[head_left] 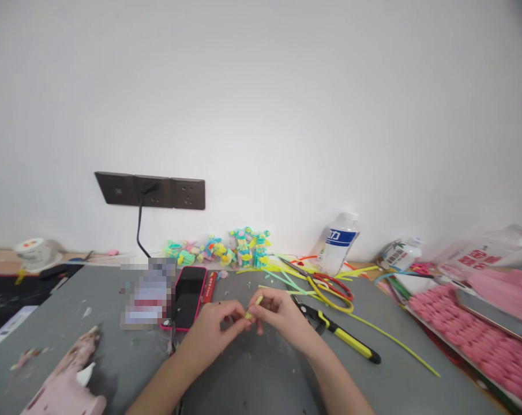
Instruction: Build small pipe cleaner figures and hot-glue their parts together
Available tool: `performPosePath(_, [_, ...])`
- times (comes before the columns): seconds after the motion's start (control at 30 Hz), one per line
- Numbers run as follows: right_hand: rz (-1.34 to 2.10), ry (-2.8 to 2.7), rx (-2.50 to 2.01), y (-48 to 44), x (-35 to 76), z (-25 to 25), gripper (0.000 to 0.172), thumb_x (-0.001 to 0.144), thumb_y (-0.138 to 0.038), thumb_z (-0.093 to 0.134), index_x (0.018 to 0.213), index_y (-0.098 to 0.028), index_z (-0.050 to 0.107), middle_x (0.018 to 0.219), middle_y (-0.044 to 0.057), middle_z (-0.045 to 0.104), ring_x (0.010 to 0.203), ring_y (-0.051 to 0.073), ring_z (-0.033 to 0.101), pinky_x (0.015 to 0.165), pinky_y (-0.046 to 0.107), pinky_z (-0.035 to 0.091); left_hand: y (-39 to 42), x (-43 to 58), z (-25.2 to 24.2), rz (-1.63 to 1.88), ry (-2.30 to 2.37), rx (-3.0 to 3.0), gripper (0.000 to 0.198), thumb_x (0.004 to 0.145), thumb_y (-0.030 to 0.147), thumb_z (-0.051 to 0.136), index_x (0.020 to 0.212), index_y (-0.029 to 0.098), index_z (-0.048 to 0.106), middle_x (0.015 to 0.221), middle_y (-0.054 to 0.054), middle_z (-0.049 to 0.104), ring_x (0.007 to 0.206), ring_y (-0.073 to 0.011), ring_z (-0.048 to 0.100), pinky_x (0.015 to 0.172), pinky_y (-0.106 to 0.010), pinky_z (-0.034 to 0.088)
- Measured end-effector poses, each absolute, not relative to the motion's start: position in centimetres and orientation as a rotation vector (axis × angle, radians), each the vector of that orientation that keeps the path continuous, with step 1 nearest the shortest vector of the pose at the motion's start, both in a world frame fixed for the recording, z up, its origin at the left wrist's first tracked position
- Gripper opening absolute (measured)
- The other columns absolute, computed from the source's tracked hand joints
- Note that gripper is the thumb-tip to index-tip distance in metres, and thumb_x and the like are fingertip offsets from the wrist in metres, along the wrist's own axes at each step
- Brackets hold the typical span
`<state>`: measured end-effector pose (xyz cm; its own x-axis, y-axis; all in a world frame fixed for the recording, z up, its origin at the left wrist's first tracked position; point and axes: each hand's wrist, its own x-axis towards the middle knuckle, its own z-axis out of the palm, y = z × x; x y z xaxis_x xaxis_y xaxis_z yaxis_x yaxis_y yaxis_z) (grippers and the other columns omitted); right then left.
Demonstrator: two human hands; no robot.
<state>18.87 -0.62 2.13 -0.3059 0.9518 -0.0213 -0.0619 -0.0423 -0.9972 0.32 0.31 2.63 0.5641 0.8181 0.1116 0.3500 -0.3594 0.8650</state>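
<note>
Yellow tube piece (252, 307), short and pale, was held between the fingertips of both hands above the middle of the grey desk (252, 374), toward its near edge. The left hand (215, 325) was pinched on the lower end of the piece, its fingers curled inward, while the right hand (278, 314) was closed on the upper end, which stuck out slightly above the thumb. The two hands were touching at the fingertips, with the piece lying between them and tilted up toward the right.

Just beside the right hand, a yellow-handled cutter (338, 333) was laid on the desk, its handle pointing toward the right near corner. A long yellow-green strand (394, 346) was stretched past it toward the right edge. Farther back, red and yellow tubing loops (332, 288) were piled near a white plastic bottle (336, 242) standing against the wall. A smartphone in a pink case (188, 297) was laid left of the hands, screen up and dark. Small colourful tube figures (226, 249) were lined along the far edge below the wall socket (150, 190). A tray of pink pieces (468, 334) was set at the right edge, and a pink glue gun (66, 380) was lying at the left near corner.
</note>
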Motion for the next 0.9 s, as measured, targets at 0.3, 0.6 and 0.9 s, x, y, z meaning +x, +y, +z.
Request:
performPosePath(0.3, [1.584, -1.292, -0.985, -0.67, 19.10, 2.21, 0.037, 0.069, -0.046, 0.082, 0.070, -0.016, 0.062, 0.060, -0.003, 0.065, 0.048, 0.009, 0.056, 0.052, 0.022, 0.043, 0.66, -0.21, 1.68, 0.899, 0.831, 2.155, 0.019, 0.092, 0.027, 0.055, 0.082, 0.019, 0.070, 0.088, -0.005, 0.056, 0.079, -0.0162, 0.056, 0.064, -0.023, 0.041])
performPosePath(0.6, [1.675, -1.263, -0.985, -0.75, 19.70, 1.48, 0.035, 0.075, -0.047, 0.077, 0.070, -0.014, 0.068, 0.063, 0.000, 0.066, 0.051, 0.008, 0.054, 0.053, 0.021, 0.042, 0.67, -0.48, 1.73, 0.925, 0.727, 2.212, 0.019, 0.093, 0.023, 0.056, 0.084, 0.018, 0.072, 0.076, -0.003, 0.062, 0.067, -0.0138, 0.054, 0.063, -0.023, 0.041])
performPosePath(0.9, [1.939, -1.126, -0.897, -1.12, 19.52, 1.91, 0.036, 0.066, -0.039, 0.086, 0.082, -0.016, 0.062, 0.063, -0.005, 0.063, 0.049, 0.005, 0.050, 0.046, 0.016, 0.039, 0.56, -0.29, 1.74, 1.038, 0.595, 2.335, 0.018, 0.092, 0.024, 0.058, 0.085, 0.017, 0.074, 0.076, -0.007, 0.069, 0.071, -0.0160, 0.061, 0.066, -0.026, 0.045])
